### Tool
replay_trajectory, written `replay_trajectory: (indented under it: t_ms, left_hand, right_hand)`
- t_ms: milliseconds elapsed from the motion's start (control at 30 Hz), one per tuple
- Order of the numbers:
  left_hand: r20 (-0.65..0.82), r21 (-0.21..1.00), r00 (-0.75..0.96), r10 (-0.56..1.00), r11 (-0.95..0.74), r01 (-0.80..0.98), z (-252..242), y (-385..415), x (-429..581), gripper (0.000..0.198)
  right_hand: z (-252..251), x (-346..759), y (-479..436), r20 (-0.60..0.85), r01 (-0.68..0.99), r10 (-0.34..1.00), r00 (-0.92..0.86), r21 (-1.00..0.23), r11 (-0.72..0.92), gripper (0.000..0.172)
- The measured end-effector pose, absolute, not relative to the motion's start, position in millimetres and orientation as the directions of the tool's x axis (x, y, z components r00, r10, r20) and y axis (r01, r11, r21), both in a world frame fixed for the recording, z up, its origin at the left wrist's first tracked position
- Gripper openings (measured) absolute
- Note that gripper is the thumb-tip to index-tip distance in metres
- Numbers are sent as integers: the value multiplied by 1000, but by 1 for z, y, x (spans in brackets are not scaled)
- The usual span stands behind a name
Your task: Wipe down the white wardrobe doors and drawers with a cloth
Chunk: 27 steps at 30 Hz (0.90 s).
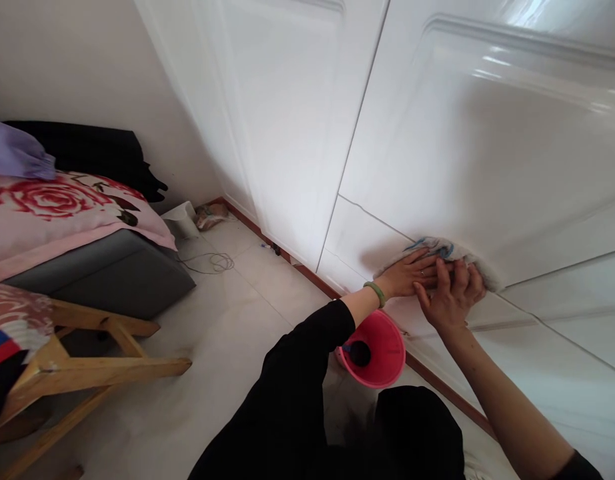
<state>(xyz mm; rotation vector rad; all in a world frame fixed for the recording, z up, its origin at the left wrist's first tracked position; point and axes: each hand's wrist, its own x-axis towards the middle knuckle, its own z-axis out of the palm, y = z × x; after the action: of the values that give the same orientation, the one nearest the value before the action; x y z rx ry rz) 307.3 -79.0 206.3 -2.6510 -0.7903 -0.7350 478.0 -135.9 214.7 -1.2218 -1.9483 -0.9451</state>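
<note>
A grey-white cloth (480, 268) with blue markings lies bunched against the lower front of a glossy white cabinet (417, 160), across the seam below the large door. My left hand (410, 275), with a green bangle at the wrist and a ring, presses the cloth against the panel, fingers stretched over it. Beside it, partly overlapping its fingertips, my right hand (452, 293) grips the cloth with bent fingers. Just below my hands a pink bucket (395, 357) stands on the floor, a dark round object (359, 353) inside it.
On the left, a wooden stool (112, 370) stands near a grey bed base (107, 267) with flowered bedding (77, 200). A thin cable (215, 262) and a white container (182, 220) lie by the wall. Brown skirting (317, 283) runs under the cabinet.
</note>
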Motion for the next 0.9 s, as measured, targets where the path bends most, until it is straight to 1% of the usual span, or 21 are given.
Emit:
replay_trajectory:
  t_ms: [100,200,267,367,433,500,633,800,900]
  left_hand:
    - [537,-136,700,470,-771,622,195,-66,287,47]
    - [620,-125,599,507,-690,713,180,-51,256,46]
    - [680,-86,512,526,-636,767,173,-41,230,45]
    - [723,36,359,590,-552,833,168,-26,189,42]
    - [732,119,258,631,-491,863,168,-18,166,44]
    - [734,176,184,654,-445,878,169,-14,151,47]
    - [726,272,102,680,-421,865,172,-12,146,53]
    - [705,483,-141,695,-325,813,176,-8,151,68]
    - [713,521,-184,677,-335,785,172,-1,153,73]
  right_hand:
    - [222,458,-126,748,888,497,-441,285,360,69]
    - [233,424,-111,655,846,553,-514,282,452,62]
    - [241,394,-97,619,819,563,-548,259,512,59]
    - [256,344,-73,566,756,544,-619,243,608,61]
    - [264,315,-57,517,710,535,-668,229,666,64]
    - [272,294,-46,483,685,534,-694,214,696,67]
    - [287,276,-35,442,651,520,-731,221,726,69]
    - [308,251,-27,328,553,468,-820,245,797,64]
    - [311,239,-25,312,563,489,-815,226,795,67]
